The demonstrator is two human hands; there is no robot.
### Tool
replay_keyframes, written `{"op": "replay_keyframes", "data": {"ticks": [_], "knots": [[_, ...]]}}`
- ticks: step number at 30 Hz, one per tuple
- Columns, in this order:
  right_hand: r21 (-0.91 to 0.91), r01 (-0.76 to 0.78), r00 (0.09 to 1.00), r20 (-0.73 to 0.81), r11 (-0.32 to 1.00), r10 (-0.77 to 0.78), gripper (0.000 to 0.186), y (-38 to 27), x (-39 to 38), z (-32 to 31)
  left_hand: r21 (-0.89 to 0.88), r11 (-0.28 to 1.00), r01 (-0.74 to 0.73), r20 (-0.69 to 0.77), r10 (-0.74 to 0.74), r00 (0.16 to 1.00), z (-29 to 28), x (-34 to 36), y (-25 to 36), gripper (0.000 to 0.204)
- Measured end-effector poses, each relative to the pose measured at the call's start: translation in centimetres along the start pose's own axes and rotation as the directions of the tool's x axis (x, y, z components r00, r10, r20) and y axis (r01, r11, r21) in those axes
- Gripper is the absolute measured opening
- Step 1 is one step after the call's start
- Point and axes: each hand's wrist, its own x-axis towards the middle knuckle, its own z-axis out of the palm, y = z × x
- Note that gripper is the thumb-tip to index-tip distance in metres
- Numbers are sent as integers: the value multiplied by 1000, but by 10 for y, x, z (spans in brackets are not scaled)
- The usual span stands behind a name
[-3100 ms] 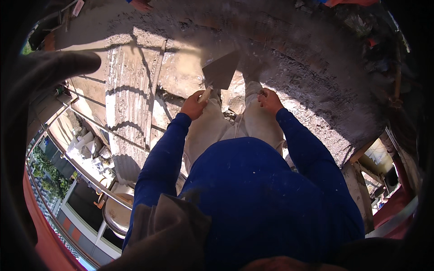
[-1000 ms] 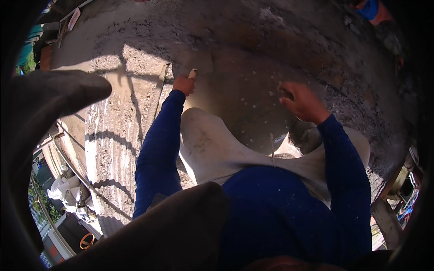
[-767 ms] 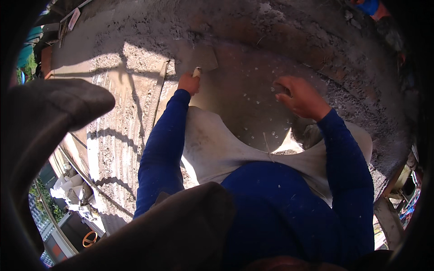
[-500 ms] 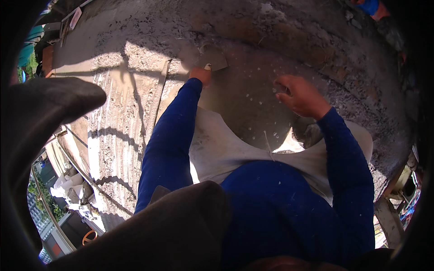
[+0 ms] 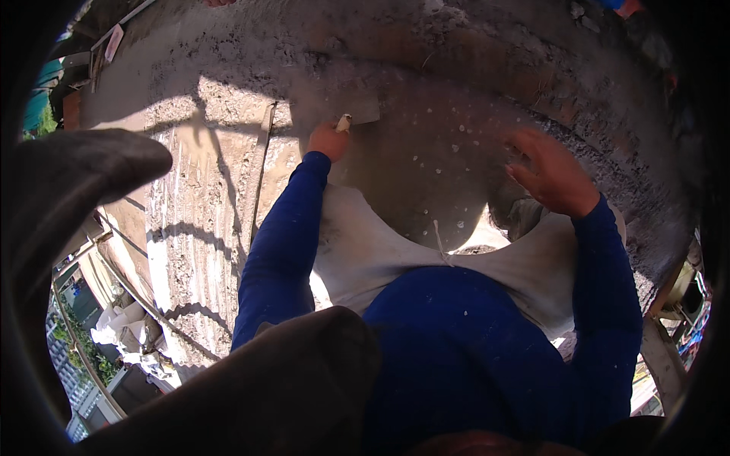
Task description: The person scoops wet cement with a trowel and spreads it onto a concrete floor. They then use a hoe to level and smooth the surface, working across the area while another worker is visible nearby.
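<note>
My left hand (image 5: 328,141) grips the pale handle (image 5: 344,123) of a trowel, whose flat grey blade (image 5: 365,109) lies on wet grey mud or mortar (image 5: 433,175) in shade. My right hand (image 5: 546,171) is open, its fingers apart and a little blurred, above the rough wet ground to the right. It seems to hold nothing. My bent knees in pale trousers (image 5: 350,235) spread below both hands, with a dark shoe or foot (image 5: 517,218) partly showing between them.
A long narrow strip (image 5: 262,167) lies beside a sunlit, ridged surface (image 5: 190,251) on the left. Railings and crumpled white sacks (image 5: 125,330) are at lower left. A small part of another person's hand (image 5: 218,2) shows at the top edge.
I have bent lower since the earliest frame. My left hand moved forward with the trowel, then slightly back. My right hand has shifted right, its fingers spreading.
</note>
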Motion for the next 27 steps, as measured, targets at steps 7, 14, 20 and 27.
{"op": "replay_keyframes", "data": {"ticks": [7, 14, 20, 27], "knots": [[116, 126, 988, -100, 985, -114, 42, -1, -4, 4, -184, 982, 31, 16, -29, 999, -9, -44, 33, 47], [93, 139, 990, 6, 986, -141, 42, -5, 2, 11, -67, 997, -29, 38, 32, 999, 25, -19, 22, 47], [132, 187, 982, -63, 973, -180, 41, -7, 0, 10, -11, 1000, -9, 149, 10, 989, 25, -66, 87, 53], [202, 274, 962, -78, 940, -263, 40, -17, -2, 2, -120, 993, -4, 103, 17, 995, 46, -76, 52, 50]]}}
